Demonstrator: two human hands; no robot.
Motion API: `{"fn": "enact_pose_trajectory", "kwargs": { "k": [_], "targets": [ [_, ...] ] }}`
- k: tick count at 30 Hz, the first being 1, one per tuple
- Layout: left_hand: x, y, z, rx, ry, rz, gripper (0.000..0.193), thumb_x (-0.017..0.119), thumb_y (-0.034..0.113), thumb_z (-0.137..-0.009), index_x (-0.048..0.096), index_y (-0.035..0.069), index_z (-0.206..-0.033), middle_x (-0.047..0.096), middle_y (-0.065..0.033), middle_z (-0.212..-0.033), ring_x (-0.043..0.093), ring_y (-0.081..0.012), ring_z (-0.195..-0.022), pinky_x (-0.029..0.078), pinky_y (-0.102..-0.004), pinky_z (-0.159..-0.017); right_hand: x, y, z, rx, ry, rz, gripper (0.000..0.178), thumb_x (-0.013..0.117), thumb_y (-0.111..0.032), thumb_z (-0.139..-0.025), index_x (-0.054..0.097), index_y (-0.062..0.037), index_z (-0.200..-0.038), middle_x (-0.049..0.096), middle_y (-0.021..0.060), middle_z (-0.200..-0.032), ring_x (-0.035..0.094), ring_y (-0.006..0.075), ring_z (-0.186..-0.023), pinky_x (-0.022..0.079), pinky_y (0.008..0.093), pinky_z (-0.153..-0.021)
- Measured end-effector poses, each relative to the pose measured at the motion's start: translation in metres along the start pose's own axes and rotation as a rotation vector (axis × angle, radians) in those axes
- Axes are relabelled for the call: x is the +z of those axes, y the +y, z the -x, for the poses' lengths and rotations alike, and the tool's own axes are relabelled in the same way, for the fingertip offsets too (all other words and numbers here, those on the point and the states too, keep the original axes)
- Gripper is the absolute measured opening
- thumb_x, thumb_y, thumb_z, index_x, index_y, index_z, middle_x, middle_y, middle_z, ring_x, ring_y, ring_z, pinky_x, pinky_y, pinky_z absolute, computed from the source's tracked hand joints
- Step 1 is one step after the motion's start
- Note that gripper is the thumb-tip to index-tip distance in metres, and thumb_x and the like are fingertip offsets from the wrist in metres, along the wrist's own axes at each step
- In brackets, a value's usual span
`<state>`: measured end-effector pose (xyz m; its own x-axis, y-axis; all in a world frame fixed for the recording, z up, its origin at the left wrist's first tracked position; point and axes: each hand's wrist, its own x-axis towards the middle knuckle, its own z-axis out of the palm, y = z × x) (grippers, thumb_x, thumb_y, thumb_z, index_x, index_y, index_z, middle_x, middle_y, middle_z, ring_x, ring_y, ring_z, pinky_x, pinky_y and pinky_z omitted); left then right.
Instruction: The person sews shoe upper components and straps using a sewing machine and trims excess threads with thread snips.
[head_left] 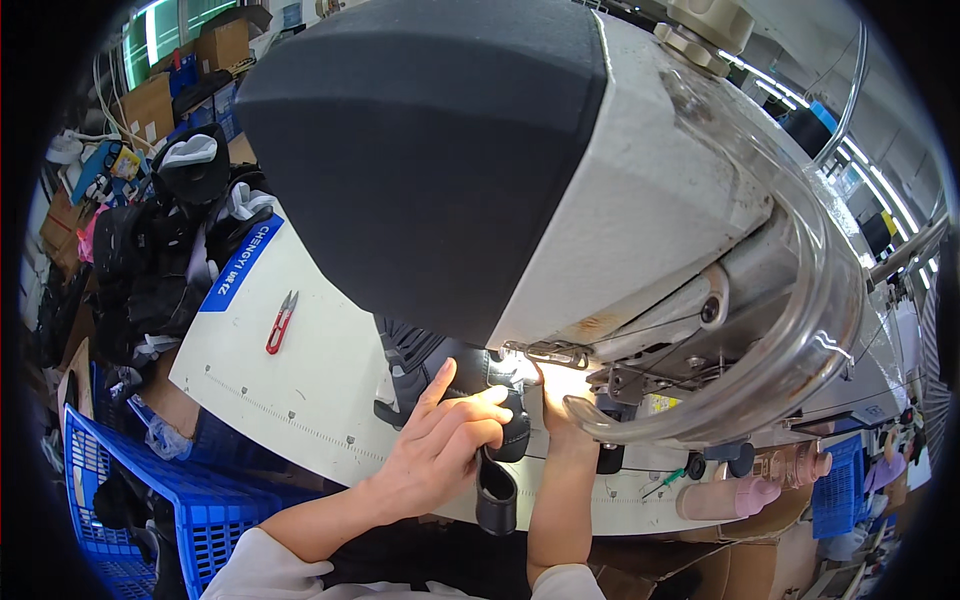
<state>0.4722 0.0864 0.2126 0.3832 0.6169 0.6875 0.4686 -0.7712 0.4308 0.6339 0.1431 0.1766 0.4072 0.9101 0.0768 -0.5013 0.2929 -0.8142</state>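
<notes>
A black leather-like piece (512, 432) with a ribbed section (412, 352) lies under the head of a sewing machine (545, 250). From it a black strap loop (496, 510) hangs over the table's near side. My left hand (445, 430) holds the piece from above, one finger stretched away and the others bent over its edge. On the far side of the strap, my right hand (565, 395) reaches in by the lit needle area. Glare and the machine hide most of its fingers, so I cannot see how it holds the work.
Red-handled thread snips (281, 322) lie on the white table (300, 380) at left. Black goods with white parts (160, 260) are heaped beyond it. A blue basket (215, 520) stands lower left. At right are a pink bottle (725, 498), a green-handled screwdriver (664, 482) and a clear guard (830, 330).
</notes>
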Motion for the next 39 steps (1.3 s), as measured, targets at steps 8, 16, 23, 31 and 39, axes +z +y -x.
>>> {"fn": "enact_pose_trajectory", "kwargs": {
  "k": [8,16,23,31,39],
  "targets": [
    [-0.014,-0.006,-0.007,0.031,-0.057,0.058,0.04,0.066,-0.012,-0.065,0.052,0.008,-0.096,0.065,-0.0042,-0.107,0.063,-0.0211,-0.107,0.032,-0.0539,-0.113,-0.005,0.017,-0.005,0.047,0.01,-0.15,0.01,0.065,0.0,-0.087,0.061,-0.0034,-0.095,0.06,0.0021,-0.087,0.057,0.0107,-0.08,0.048,0.0261,-0.071],
    [-0.036,-0.02,-0.012,-0.034,-0.079,0.261,0.023,0.055,-0.01,-0.077,0.051,0.004,-0.094,0.064,-0.0101,-0.109,0.059,-0.0293,-0.114,0.041,-0.0477,-0.107,-0.005,0.026,0.013,0.12,0.058,-0.335,0.015,0.066,0.001,-0.085,0.056,-0.0061,-0.094,0.058,0.0024,-0.089,0.056,0.0119,-0.08,0.049,0.0281,-0.069],
    [-0.044,-0.028,-0.019,-0.064,-0.171,0.376,0.037,0.07,-0.006,-0.066,0.05,0.006,-0.095,0.064,-0.0091,-0.109,0.059,-0.033,-0.109,0.039,-0.0448,-0.11,-0.009,0.029,0.007,-0.247,0.055,0.07,0.023,0.065,0.003,-0.086,0.049,-0.0055,-0.101,0.056,0.0038,-0.092,0.056,0.0132,-0.08,0.049,0.029,-0.071],
    [-0.041,-0.043,-0.016,-0.171,-0.223,0.465,0.044,0.076,0.001,-0.06,0.049,0.009,-0.094,0.065,-0.0088,-0.11,0.06,-0.0332,-0.107,0.041,-0.0434,-0.109,-0.02,0.039,0.004,-0.306,0.078,0.176,0.016,0.063,0.003,-0.088,0.05,-0.0056,-0.095,0.056,0.002,-0.089,0.053,0.012,-0.08,0.047,0.0287,-0.072],
    [-0.042,-0.038,-0.022,-0.284,-0.194,0.546,0.044,0.07,-0.003,-0.06,0.045,0.012,-0.093,0.066,-0.0064,-0.108,0.06,-0.033,-0.11,0.048,-0.0411,-0.1,-0.019,0.03,0.001,-0.249,-0.05,0.153,0.012,0.063,0.001,-0.088,0.056,-0.0045,-0.095,0.058,0.002,-0.089,0.055,0.012,-0.079,0.049,0.0286,-0.071]
  ]
}}
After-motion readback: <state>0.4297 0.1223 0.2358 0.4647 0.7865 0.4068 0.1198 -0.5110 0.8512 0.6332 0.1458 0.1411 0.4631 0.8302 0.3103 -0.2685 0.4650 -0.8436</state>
